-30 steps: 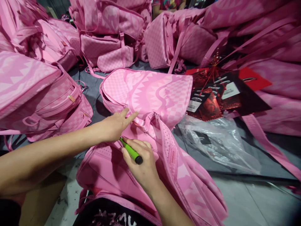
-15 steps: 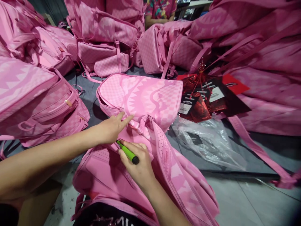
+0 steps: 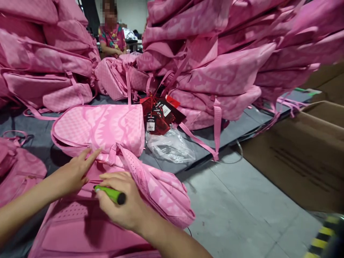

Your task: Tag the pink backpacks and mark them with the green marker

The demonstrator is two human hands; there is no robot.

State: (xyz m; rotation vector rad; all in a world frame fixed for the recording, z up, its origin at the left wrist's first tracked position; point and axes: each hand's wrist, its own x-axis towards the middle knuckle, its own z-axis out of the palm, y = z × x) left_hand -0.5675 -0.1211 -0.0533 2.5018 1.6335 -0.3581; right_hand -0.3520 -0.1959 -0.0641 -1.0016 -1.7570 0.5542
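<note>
A pink backpack (image 3: 88, 231) lies open along the table's edge in front of me. Behind it, a pink bag panel with a shark-mouth print (image 3: 113, 123) lies flat on the table. My left hand (image 3: 73, 175) rests at the seam between them, fingers stretched out against the pink fabric; its thumb side is partly hidden. Close on its right, my right hand (image 3: 123, 200) is wrapped round a lime-green pen-shaped tool with a black end (image 3: 109, 194). The tool's other end points left over the backpack's inside, and I cannot tell whether it touches the fabric.
Black and red hang tags (image 3: 162, 116) and a clear plastic bag (image 3: 172, 147) lie right of the panel. Stacks of pink backpacks (image 3: 215, 71) stand behind. A cardboard box (image 3: 290, 165) is on the floor at right. A person in a patterned shirt (image 3: 113, 37) is at the back.
My view has swung right, bringing in the box and floor. My right hand has drawn back a little, with the green tool still in it. The left hand stays at the seam.
</note>
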